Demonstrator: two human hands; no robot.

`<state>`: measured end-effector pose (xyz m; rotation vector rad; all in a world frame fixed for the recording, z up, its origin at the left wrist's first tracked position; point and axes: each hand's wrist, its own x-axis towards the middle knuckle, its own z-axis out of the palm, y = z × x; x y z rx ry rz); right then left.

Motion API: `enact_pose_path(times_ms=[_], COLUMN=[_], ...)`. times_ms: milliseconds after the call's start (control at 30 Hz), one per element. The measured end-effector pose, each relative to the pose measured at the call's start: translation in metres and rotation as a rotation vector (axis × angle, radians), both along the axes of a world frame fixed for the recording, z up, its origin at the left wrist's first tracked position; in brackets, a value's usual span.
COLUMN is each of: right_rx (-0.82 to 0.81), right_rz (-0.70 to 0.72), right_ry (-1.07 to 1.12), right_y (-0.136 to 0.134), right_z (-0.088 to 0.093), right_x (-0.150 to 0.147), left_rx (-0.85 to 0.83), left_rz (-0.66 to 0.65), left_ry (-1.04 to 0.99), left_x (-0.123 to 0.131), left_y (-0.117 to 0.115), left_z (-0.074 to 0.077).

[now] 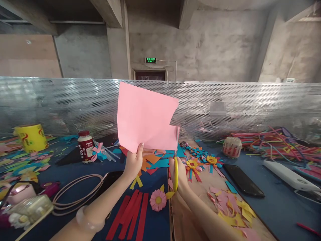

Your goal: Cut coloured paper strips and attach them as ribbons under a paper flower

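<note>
My left hand (133, 161) pinches the bottom edge of a pink paper sheet (142, 115) and holds it upright in front of me. My right hand (178, 172) grips yellow-handled scissors (176, 167), blades pointing up along the sheet's lower right edge, where a narrow strip is partly cut. A pale bangle sits on my left wrist. Below the hands lie red paper strips (132, 212) and a pink paper flower (158, 199) on the blue table (283, 207).
A perforated metal screen (250, 107) runs across the back of the table. A red-capped bottle (85, 146), yellow tape roll (31, 137), black phone (243, 180), white device (288, 174), coloured paper flowers (200, 160), scraps (230, 204) and a pile of straws (276, 142) surround the hands.
</note>
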<state>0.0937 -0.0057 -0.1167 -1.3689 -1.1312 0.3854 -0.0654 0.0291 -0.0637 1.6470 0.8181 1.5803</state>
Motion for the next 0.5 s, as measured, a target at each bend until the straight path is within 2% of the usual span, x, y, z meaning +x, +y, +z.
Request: enact_pose_path(times_ms=[167, 300, 400, 500], right_rx=[-0.022, -0.095, -0.188, -0.23], right_rz=[0.023, 0.106, 0.165, 0.191], right_ry=[0.037, 0.124, 0.228, 0.274], right_y=[0.0, -0.003, -0.011, -0.026], right_z=[-0.001, 0.002, 0.02, 0.049], right_x=[0.0, -0.003, 0.003, 0.024], left_rx=[-0.007, -0.061, -0.15, -0.324], left_rz=[-0.009, -0.011, 0.009, 0.026], left_ry=[-0.011, -0.141, -0.234, -0.265], left_x=[0.0, -0.001, -0.005, -0.011], left_y=[0.003, 0.007, 0.016, 0.028], left_z=[-0.004, -0.003, 0.001, 0.0])
